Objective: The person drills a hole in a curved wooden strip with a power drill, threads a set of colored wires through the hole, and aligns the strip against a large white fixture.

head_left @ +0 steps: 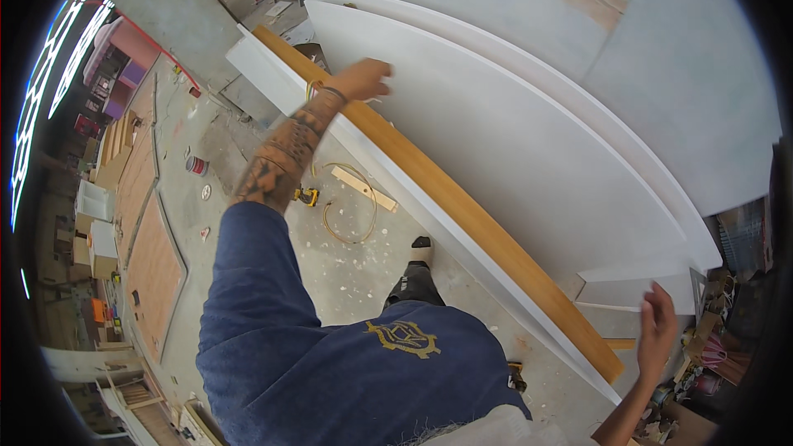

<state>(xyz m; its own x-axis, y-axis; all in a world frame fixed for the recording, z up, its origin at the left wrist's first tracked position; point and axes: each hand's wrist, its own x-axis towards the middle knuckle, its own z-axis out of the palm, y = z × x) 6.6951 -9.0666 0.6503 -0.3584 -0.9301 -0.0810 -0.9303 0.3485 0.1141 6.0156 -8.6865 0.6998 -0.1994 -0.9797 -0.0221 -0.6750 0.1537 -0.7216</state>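
Observation:
A long white panel unit with a wood-coloured top (462, 190) runs slantwise across the view, in front of my body. My left hand (362, 81) reaches over its far left end, fingers apart and holding nothing; whether the hand touches the top I cannot tell. Behind the top stand large white panels with curved edges (496, 132). Near the unit's right end my right hand (658, 334) is raised, its fingers stretched and nothing in them. A thin yellow hose (372, 219) loops on the floor and up beside my left forearm.
On the floor lie a yellow-and-black power tool (306, 196), a wooden strip (363, 188) and a paint can (197, 165). Flat brown boards (157, 268) lie at the left. Cluttered boxes and cans (702, 355) stand at the right, a grey wall (694, 74) behind.

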